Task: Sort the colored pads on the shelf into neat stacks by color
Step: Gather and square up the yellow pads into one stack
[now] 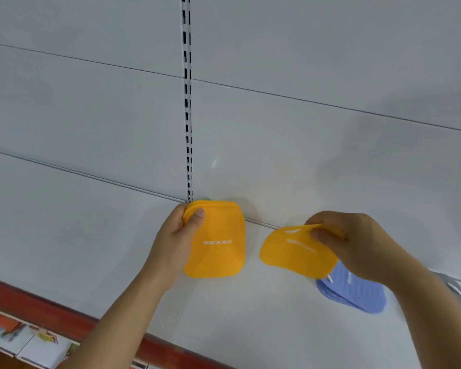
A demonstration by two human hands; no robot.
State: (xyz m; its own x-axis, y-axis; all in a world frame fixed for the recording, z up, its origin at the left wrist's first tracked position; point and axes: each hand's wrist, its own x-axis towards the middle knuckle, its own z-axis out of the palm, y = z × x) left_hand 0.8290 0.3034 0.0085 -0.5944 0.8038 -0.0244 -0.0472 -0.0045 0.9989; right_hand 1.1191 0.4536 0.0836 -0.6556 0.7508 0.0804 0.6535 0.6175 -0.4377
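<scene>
— What have you got in your left hand (pixel 175 235)?

— A stack of orange pads (pixel 216 239). My grip is pinched on its upper left corner, thumb on top, the other fingers underneath and out of sight. The top pad reads "REMOVE ODOR" in white. The stack sits at about 6 o'clock in my view, low on the white shelf (pixel 250 323), with its far edge close to the slotted upright (pixel 187 102) in the back panel.

— Anything behind it?

— A sliver of green (pixel 205 199) peeks out at the stack's 12 o'clock edge. Too little shows to say what it is.

— And the right hand (pixel 357 243)?

— It holds a single orange pad (pixel 296 253), pinched at its upper right edge between thumb and fingers. The pad bends where I grip it, and hangs out toward 8 o'clock from the hand. It is near the stack, at the stack's 3 o'clock, with a gap of shelf between them. Its print is blurred.

— Where are the others?

— A pile of blue pads (pixel 357 291) lies on the shelf at the single pad's 5 o'clock, partly under my right wrist; the orange pad overlaps its upper left corner in my view. A grey piece (pixel 455 288) shows at the right edge, at roughly 4 o'clock; I cannot tell what it is.

— And the shelf front?

— A red strip (pixel 64 307) runs along it at 8 o'clock.
</scene>
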